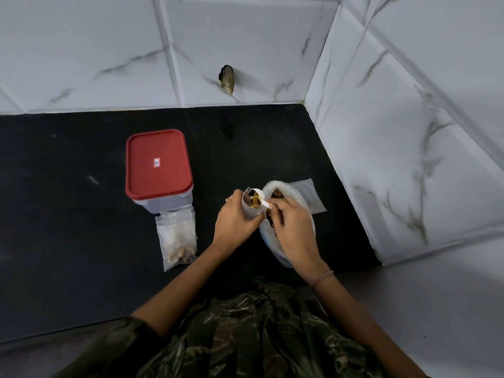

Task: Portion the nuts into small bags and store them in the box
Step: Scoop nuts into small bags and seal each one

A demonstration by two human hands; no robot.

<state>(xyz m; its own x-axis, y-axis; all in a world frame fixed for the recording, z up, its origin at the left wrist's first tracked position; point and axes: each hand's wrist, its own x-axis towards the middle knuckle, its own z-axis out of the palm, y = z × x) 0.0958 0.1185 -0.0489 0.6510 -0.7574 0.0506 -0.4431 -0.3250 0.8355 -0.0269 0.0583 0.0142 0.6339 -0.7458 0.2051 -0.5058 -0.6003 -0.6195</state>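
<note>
Clear thin plastic: small bag (252, 211), held upright with mouth open, wrapped by the curled fingers of left hand (234, 219). White plastic scoop (260, 196) pinched at the handle by the fingertips of right hand (291, 230), bowl right at the bag mouth, just above the left fingers. Loaded with nuts (255, 199), mixed brown and dark pieces. Tipping or level: cannot tell.

Under the right fingers and palm: big bag (301, 204), white, mouth open, more nuts visible inside just past the fingertips. Beyond the right fingers, partly tucked behind the big bag: flat empty bags (313, 197). Well out past the left knuckles: box (161, 204), red lid (158, 163) on and closed. Between box and left wrist, up against the box front: filled bag (178, 238), lying flat on the black counter (68, 214), nuts gathered at its near end.

Handling, judged, not measured:
- Bag film soft, slippery, no stiffness of its own; prone to collapse without a rounded mouth. Best taken round the upper body just under the rim, as here, not by the seal strip alone.
- Light when empty, bottom-heavy once loaded. Support from below before letting go.
- Nuts hard, loose, likely to roll off the scoop lip. Keep the bowl inside the rim before tilting.
- Scoop rigid and light; handle pinch adequate.

Step judged: filling a second portion. Not yet done: sealing, lid off, bags into box.
</note>
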